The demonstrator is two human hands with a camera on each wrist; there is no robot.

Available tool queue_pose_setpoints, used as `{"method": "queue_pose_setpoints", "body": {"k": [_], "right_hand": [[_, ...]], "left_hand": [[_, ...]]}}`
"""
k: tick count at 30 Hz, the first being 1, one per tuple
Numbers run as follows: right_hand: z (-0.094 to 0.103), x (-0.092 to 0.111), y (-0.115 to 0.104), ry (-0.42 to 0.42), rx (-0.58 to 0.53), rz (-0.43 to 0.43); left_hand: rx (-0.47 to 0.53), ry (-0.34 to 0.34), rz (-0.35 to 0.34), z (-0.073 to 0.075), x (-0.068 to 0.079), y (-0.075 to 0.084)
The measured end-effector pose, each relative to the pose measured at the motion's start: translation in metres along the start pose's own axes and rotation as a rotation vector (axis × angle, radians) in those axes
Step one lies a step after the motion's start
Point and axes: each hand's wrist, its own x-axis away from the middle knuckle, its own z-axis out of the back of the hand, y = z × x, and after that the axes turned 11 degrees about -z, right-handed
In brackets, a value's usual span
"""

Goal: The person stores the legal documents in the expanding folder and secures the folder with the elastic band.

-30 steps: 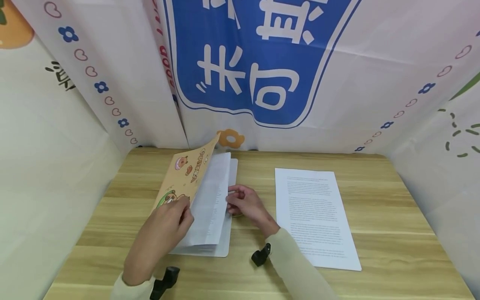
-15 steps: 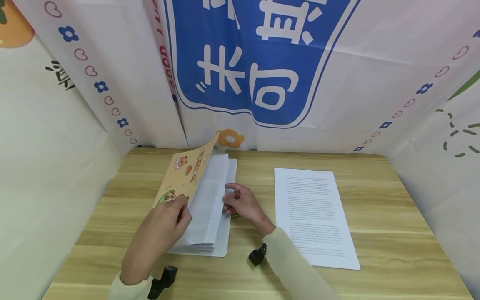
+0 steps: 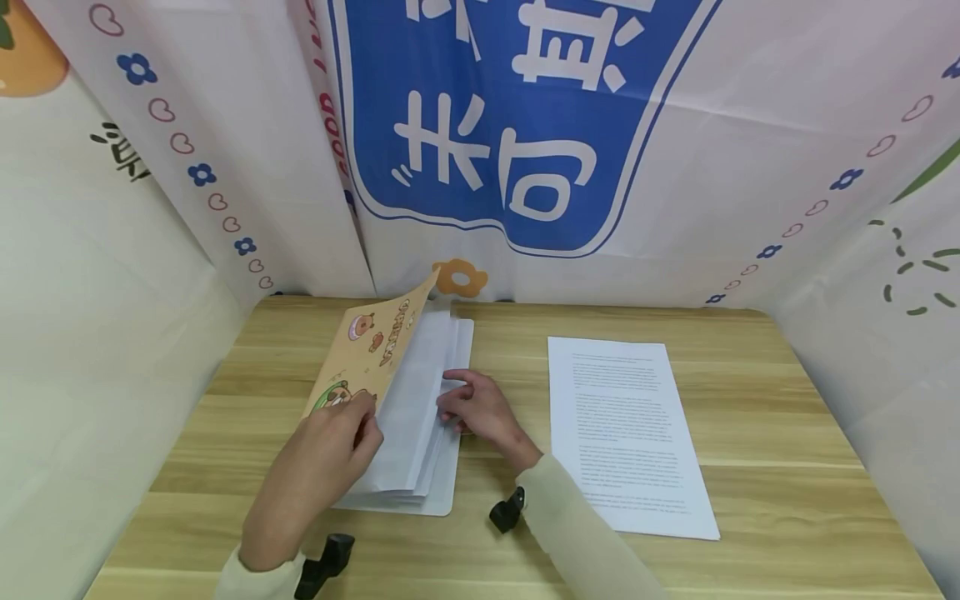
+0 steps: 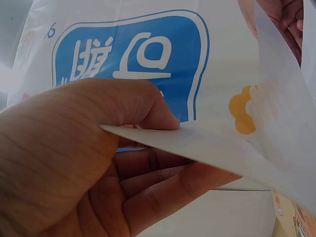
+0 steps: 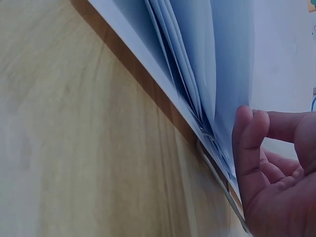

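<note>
A folder with a tan cartoon cover (image 3: 360, 346) lies partly opened at the left middle of the table. My left hand (image 3: 326, 450) grips the cover and holds it raised; in the left wrist view the thumb (image 4: 153, 106) lies on one face and the fingers on the other. White pages (image 3: 408, 421) stand loosely fanned inside, over the pale back cover (image 3: 447, 467). At their right edge, my right hand (image 3: 483, 412) pinches a page (image 5: 232, 59) between thumb and finger. A thin cord (image 5: 217, 177) runs along the folder's edge there.
A stack of printed paper (image 3: 626, 433) lies on the wooden table (image 3: 780, 450) to the right, with the right forearm partly over its lower left side. Behind the table hangs a printed cloth (image 3: 660, 208); cloth also walls both sides.
My right hand has shifted left, bringing the page edges with it, and more of the pages beneath shows. The left hand stays nearly still on the cover.
</note>
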Motion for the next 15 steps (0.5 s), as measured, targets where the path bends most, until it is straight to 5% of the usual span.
{"method": "queue_pose_setpoints", "body": {"k": [15], "right_hand": [[-0.0021, -0.0021, 0.0012, 0.011, 0.017, -0.021]], "left_hand": [[0.004, 0.007, -0.01, -0.0012, 0.0005, -0.0017]]}}
